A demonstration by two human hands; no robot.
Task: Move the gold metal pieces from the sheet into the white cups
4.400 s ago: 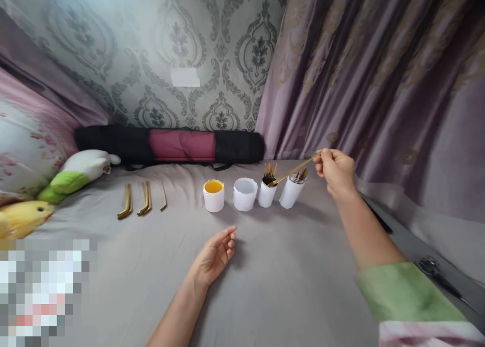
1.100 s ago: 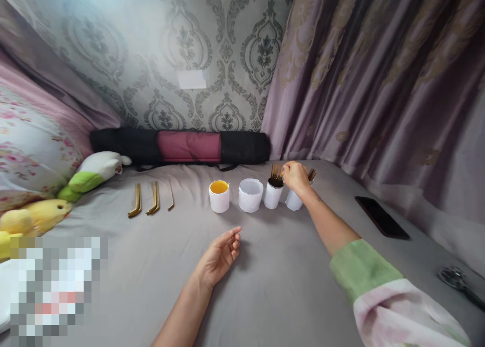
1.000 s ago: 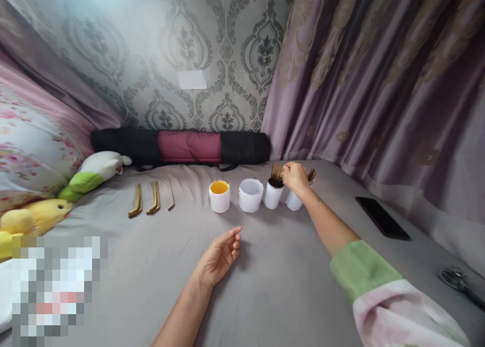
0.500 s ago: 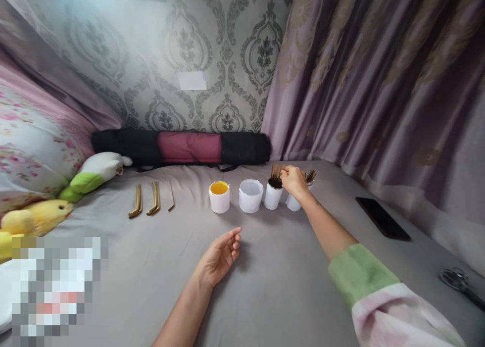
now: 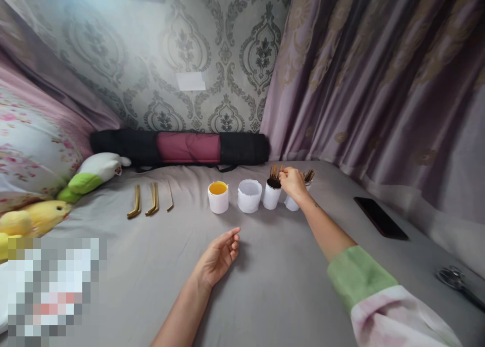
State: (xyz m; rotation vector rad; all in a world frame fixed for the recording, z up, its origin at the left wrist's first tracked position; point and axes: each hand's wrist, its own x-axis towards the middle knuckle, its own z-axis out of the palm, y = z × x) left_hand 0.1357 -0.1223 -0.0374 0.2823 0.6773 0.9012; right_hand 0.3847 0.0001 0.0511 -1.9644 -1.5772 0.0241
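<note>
Right hand (image 5: 293,182), fingertips together beside the dark-mouthed cup's (image 5: 270,198) rim — whether they pinch a stick cannot be told. The cup presumably keeps its sticks (image 5: 274,172) upright, tips exposed. Left hand (image 5: 220,258): loosely curled, holding nothing.

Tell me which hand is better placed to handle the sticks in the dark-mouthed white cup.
Probably the right hand: its fingertips are beside the sticks of that cup. The left hand is half curled, lower in view, touching no cup.
</note>
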